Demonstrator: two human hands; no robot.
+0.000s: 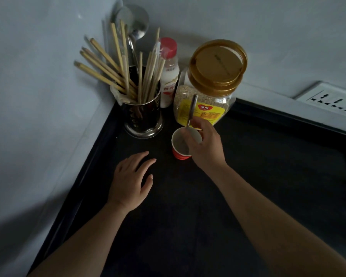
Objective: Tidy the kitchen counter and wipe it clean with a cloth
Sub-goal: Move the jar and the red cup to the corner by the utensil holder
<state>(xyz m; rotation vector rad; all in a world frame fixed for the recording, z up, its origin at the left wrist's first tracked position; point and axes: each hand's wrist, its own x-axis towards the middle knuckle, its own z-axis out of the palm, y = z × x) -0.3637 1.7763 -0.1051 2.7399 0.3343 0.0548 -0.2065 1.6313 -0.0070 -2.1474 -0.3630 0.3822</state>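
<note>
A red paper cup (180, 146) with a white inside stands on the black counter (248, 176) near the back corner. A metal spoon (192, 110) stands in the cup with its handle leaning up towards the jar. My right hand (206, 146) is over the cup's right rim, and its fingers pinch the spoon's handle low down. My left hand (130, 180) lies flat on the counter to the cup's left, fingers spread, holding nothing. No cloth is in view.
In the corner stands a steel holder (144, 118) full of chopsticks and a ladle. Beside it are a red-capped white bottle (168, 76) and a big gold-lidded jar of grain (210, 86). A wall socket (332, 100) is at the right.
</note>
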